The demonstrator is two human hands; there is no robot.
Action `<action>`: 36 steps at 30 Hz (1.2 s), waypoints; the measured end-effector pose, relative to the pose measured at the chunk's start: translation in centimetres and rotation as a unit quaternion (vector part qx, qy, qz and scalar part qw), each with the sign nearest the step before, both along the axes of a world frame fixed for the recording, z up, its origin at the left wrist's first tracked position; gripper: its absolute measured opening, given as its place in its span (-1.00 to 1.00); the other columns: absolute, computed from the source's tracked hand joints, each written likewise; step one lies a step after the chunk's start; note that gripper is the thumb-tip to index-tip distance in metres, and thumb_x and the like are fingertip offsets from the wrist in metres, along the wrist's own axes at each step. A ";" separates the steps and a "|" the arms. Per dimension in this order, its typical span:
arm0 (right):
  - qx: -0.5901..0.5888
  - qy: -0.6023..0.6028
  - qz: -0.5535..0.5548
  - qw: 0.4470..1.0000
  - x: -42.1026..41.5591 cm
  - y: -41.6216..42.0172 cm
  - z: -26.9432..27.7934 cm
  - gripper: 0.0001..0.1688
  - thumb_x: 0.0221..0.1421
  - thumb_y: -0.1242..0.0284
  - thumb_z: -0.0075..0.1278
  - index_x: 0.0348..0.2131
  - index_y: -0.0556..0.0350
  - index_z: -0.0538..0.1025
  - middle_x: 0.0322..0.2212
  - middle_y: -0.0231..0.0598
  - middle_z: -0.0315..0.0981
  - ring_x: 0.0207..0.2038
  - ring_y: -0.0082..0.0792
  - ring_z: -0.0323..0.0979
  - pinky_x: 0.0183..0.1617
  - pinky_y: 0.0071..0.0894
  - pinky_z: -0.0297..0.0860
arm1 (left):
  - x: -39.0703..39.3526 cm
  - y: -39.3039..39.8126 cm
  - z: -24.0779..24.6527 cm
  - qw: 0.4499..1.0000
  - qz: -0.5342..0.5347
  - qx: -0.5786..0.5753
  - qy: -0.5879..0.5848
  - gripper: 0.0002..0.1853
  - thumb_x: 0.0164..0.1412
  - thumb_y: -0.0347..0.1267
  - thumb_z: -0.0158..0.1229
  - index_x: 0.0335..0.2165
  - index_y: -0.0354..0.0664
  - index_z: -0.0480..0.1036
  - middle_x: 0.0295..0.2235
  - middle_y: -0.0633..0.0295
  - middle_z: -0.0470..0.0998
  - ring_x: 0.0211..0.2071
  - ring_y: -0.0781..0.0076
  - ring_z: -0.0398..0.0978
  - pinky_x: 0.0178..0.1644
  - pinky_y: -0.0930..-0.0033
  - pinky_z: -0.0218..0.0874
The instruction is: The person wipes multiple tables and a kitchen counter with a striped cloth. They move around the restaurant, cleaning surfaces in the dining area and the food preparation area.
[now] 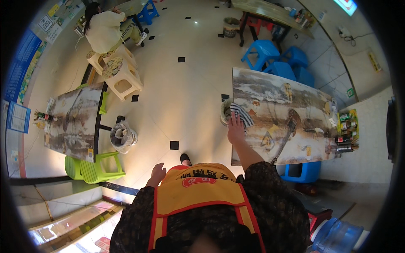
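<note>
My right hand (236, 129) is on a dark-and-white striped cloth (242, 114) at the left edge of the patterned tabletop (272, 91). Part of the cloth lies beneath my fingers, and its far end reaches over the table's edge, above a lined waste bin (224, 114). A guitar-like picture is printed on the tabletop. Beside my yellow apron (199, 193) with red trim, my left hand (158, 172) hangs over the floor, fingers loosely spread, holding nothing.
Bottles and a chopstick holder (346, 147) stand by the right wall. Blue stools (262, 53) crowd the table's far side. To the left are another table (74, 123), green stools (101, 167) and a bin (123, 137). A seated person (102, 28) is at the far left.
</note>
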State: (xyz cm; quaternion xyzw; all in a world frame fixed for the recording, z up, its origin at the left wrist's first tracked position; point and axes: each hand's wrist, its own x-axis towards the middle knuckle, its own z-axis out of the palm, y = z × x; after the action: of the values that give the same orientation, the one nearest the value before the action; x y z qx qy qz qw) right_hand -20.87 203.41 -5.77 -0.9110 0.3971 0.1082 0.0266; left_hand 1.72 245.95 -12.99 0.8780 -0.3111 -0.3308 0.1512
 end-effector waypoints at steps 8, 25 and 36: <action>0.014 0.037 -0.049 0.998 4.1 -4.6 1.0 -0.42 0.25 0.44 -0.23 0.24 0.07 0.23 0.41 -0.35 -0.50 0.43 -0.14 -0.37 0.40 0.08 -0.15 | 12.7 1.5 0.2 0.993 -0.085 0.079 0.028 -0.57 0.13 -0.25 0.01 -0.09 -0.30 0.49 -0.16 -0.11 0.56 -0.05 -0.02 0.48 0.08 0.11 0.28; -0.045 -0.050 -0.110 0.992 14.9 -20.9 -0.5 -0.49 0.16 0.47 -0.09 0.12 0.10 0.39 0.40 -0.21 -0.39 0.42 -0.05 -0.33 0.36 0.10 -0.13 | 33.5 -20.6 1.6 0.994 -0.061 -0.067 -0.064 -0.65 0.13 -0.24 0.03 -0.23 -0.24 0.55 -0.26 -0.06 0.59 -0.14 -0.03 0.52 -0.05 0.08 0.34; 0.251 -0.352 -0.311 0.846 27.7 -42.4 -5.5 -0.66 0.25 0.32 -0.08 -0.11 0.18 0.50 -0.24 -0.16 0.48 -0.20 -0.24 0.48 -0.15 -0.25 0.42 | 44.2 -32.5 -2.7 0.982 -0.167 0.074 0.048 -0.69 0.14 -0.26 0.01 -0.53 -0.24 0.54 -0.48 -0.06 0.56 -0.35 -0.09 0.53 -0.29 0.01 0.32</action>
State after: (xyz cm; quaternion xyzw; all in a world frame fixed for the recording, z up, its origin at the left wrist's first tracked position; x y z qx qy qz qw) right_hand 6.78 160.96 -11.29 -0.6787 0.5833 -0.1378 0.4245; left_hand 45.90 213.42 -15.73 0.8057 -0.4203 -0.4152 0.0432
